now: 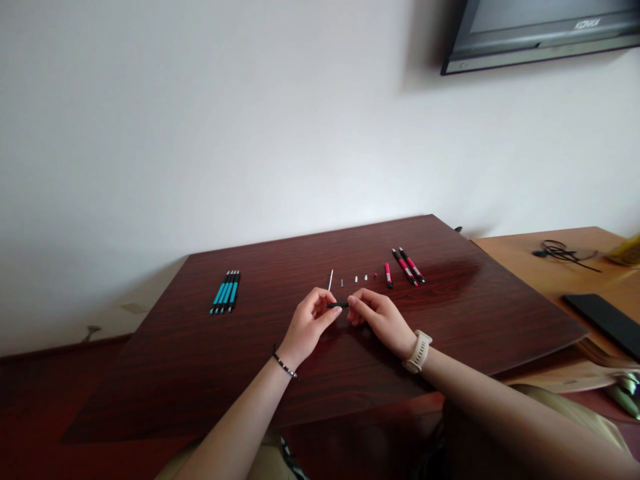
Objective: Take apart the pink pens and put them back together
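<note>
Between my two hands, above the dark wooden table [280,347], is a black pen barrel piece [340,305]. My left hand [313,320] pinches its left end between thumb and fingers. The fingertips of my right hand [375,317] close on its right end. Just beyond my left fingers lies a thin white refill [331,279]. To its right, in a row, are a small spring [342,283], two small white parts [356,279], a tiny red part [375,275] and a pink pen barrel piece [389,275].
Two pink and black pens [407,267] lie at the right of the table. Several blue and black pens [225,292] are lined up at the left. A wooden desk [530,267] on the right bears a black cable [565,251] and a flat black object [603,323]. A television [545,40] hangs above.
</note>
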A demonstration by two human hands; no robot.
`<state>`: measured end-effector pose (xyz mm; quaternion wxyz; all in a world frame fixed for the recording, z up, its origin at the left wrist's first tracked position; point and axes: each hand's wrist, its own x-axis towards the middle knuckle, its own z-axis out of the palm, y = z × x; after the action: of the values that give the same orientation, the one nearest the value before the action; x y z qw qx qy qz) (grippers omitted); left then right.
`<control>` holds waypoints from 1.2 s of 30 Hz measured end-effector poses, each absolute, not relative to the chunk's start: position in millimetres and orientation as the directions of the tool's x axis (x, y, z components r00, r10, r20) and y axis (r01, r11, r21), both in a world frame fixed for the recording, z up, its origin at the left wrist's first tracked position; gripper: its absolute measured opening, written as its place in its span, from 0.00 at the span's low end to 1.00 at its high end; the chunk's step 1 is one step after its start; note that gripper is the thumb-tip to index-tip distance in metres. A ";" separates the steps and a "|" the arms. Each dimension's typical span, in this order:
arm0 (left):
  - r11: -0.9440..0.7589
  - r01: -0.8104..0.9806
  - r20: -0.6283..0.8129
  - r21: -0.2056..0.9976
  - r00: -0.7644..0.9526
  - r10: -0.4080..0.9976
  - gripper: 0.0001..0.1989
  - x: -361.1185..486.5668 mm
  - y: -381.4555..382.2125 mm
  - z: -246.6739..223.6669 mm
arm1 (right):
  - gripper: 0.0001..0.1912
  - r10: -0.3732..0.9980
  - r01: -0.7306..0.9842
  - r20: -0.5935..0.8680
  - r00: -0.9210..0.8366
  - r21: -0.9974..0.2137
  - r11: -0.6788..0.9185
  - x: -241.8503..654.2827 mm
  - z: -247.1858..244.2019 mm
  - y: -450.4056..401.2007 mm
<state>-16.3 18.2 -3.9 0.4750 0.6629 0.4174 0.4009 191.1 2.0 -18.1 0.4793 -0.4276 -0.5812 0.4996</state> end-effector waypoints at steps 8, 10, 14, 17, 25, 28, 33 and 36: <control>-0.142 0.133 0.095 0.981 0.309 0.946 0.12 -14.8 16.6 -1.0 | 0.26 0.974 -0.049 0.071 -0.217 -0.997 0.062 188.3 -16.1 -3.9; -0.142 0.124 0.101 0.982 0.288 0.952 0.12 -14.0 16.9 -1.0 | 0.23 0.972 -0.096 0.106 -0.210 -0.992 0.087 187.5 -13.9 -4.4; -0.137 0.100 0.108 0.985 0.255 0.961 0.12 -13.4 18.2 -3.5 | 0.20 0.963 -0.113 0.158 -0.218 -0.984 0.136 188.3 -11.7 -4.3; -0.143 0.062 0.125 0.988 0.231 0.965 0.12 -13.9 18.7 -5.9 | 0.19 0.955 -0.109 0.157 -0.251 -0.985 0.134 189.2 -13.5 -3.1; -0.156 0.079 0.137 0.985 0.207 0.969 0.13 -15.0 19.5 -7.6 | 0.13 0.942 -0.006 0.163 -0.293 -0.986 0.168 188.8 -16.2 -1.3; -0.150 0.080 0.131 0.985 0.198 0.971 0.14 -14.7 19.6 -7.4 | 0.13 0.946 0.039 0.175 -0.273 -0.981 0.192 188.6 -16.7 -1.4; -0.150 0.061 0.134 0.987 0.219 0.967 0.13 -14.6 19.3 -7.6 | 0.20 0.963 -0.068 0.192 -0.187 -0.981 0.183 188.4 -18.9 -1.1; -0.154 0.056 0.138 0.987 0.219 0.966 0.13 -15.0 19.4 -8.1 | 0.24 0.954 -0.065 0.192 -0.231 -0.981 0.181 189.0 -18.2 -1.6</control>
<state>-15.0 19.4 -8.1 0.4944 0.6044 0.4227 0.4601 189.0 -1.6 -18.2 0.4928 -0.3767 -0.5898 0.5171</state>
